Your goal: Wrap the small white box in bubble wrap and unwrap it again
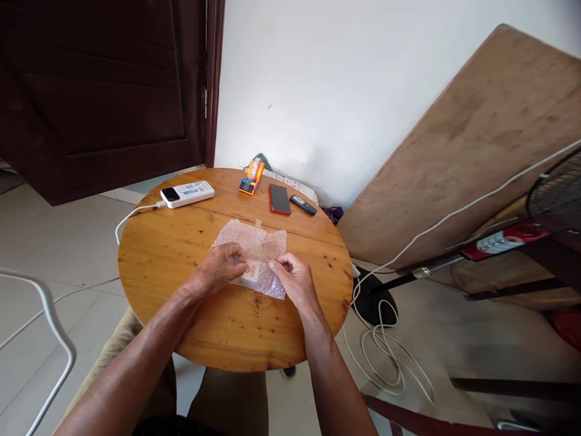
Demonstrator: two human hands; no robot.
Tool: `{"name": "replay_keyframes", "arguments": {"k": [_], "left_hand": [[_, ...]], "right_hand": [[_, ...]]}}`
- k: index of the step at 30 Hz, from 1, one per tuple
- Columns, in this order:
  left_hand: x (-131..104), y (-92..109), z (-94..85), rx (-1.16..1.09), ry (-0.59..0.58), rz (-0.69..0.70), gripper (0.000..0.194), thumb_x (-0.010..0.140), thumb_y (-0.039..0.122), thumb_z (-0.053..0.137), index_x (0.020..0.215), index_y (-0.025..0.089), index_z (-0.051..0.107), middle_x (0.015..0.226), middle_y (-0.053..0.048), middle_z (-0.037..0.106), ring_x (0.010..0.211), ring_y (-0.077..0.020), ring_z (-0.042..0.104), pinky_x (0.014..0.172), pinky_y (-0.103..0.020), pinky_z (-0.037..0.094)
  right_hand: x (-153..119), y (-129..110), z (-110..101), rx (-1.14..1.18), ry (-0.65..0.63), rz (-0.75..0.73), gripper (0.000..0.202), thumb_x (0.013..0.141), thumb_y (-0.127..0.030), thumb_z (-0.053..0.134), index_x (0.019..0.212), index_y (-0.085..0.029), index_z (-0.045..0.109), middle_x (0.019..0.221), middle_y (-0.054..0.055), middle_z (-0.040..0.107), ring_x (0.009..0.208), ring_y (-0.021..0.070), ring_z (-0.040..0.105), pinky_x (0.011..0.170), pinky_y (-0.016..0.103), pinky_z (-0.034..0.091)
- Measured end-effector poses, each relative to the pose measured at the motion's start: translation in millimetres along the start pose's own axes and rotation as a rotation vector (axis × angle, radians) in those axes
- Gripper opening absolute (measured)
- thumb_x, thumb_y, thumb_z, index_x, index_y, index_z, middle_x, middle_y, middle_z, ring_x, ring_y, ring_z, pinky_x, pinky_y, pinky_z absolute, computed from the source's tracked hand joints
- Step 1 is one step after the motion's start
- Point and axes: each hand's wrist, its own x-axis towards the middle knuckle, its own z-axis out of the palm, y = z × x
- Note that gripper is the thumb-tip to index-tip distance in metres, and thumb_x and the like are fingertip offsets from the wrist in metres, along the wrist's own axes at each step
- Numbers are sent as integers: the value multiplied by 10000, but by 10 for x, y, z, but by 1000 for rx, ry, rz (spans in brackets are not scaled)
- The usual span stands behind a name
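A sheet of clear bubble wrap (236, 233) lies spread on the round wooden table (158, 260). On its front part rests a small white packet with red print (251, 272), partly covered by the wrap. My left hand (222, 265) is at the wrap's left side, fingers curled with the tips near the packet. On the right, my right hand (294, 275) has thumb and forefinger pinched at the wrap's right part. A short strip of tape (258, 223) sticks out at the back edge of the wrap.
Along the table's back stand a white power bank (188, 194) with a cable, an orange tape dispenser (252, 177), a red-edged phone (279, 200) and a dark handheld device (303, 204). Coiled white cable (385, 363) lies on the floor at right.
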Motion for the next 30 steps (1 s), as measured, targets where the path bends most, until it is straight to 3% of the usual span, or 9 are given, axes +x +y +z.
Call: {"name": "replay_keyframes", "arguments": {"k": [3,5,7,9,12,14,19,24,30], "left_hand": [[9,40,-4,32,-5,-10,77,657,210,589,702,182,645,700,27,672,663,-127,572,639,-220,438],[16,50,-7,45,-8,-10,88,655,203,591,715,179,650,720,24,681,678,-129,580,650,-219,444],[22,43,-7,55,-10,-2,107,660,207,590,737,179,659,738,20,691,695,-134,590,663,-222,452],[32,23,1,60,-4,18,124,669,218,587,757,181,667,752,16,700,711,-138,600,678,-226,459],[53,-7,21,60,-4,43,128,687,254,598,761,185,677,762,9,712,732,-146,615,704,-235,473],[60,-26,18,62,-3,44,143,698,281,610,772,185,685,779,0,722,746,-154,628,723,-245,483],[-10,-132,-146,134,87,30,208,737,322,613,886,205,697,907,-29,741,854,-191,667,803,-283,497],[-172,-276,-350,355,223,-73,200,774,288,564,915,211,683,893,-46,721,866,-212,664,783,-294,483],[-350,-192,-366,503,265,-285,404,821,449,540,1111,185,641,886,-70,710,823,-260,662,690,-319,449]], "right_hand": [[-156,-170,-52,-138,177,-187,143,834,-330,598,815,-195,641,775,14,665,714,163,589,651,274,438],[-306,-341,-64,-274,252,-399,114,891,-273,554,872,-199,640,852,39,684,825,185,612,750,306,449],[-437,-497,-36,-414,191,-585,133,928,-210,516,885,-202,642,905,50,706,864,192,613,804,333,430],[-511,-582,30,-545,45,-660,150,937,-172,505,925,-204,651,951,53,719,886,201,608,811,348,413],[-514,-568,147,-696,-130,-633,209,920,-150,521,1093,-180,634,1135,83,696,1000,237,588,865,378,405],[-488,-522,204,-764,-173,-583,275,921,-153,518,1183,-163,600,1212,104,662,1048,254,567,894,394,398],[-473,-543,247,-884,-210,-560,320,942,-194,507,1256,-192,566,1186,121,633,1046,261,540,870,402,386],[-468,-637,289,-979,-239,-577,426,915,-242,569,1338,-238,512,1112,118,607,985,277,522,826,418,375],[-436,-656,344,-1030,-237,-576,398,918,-257,564,1312,-212,524,1069,124,594,967,285,511,818,428,376]]}}
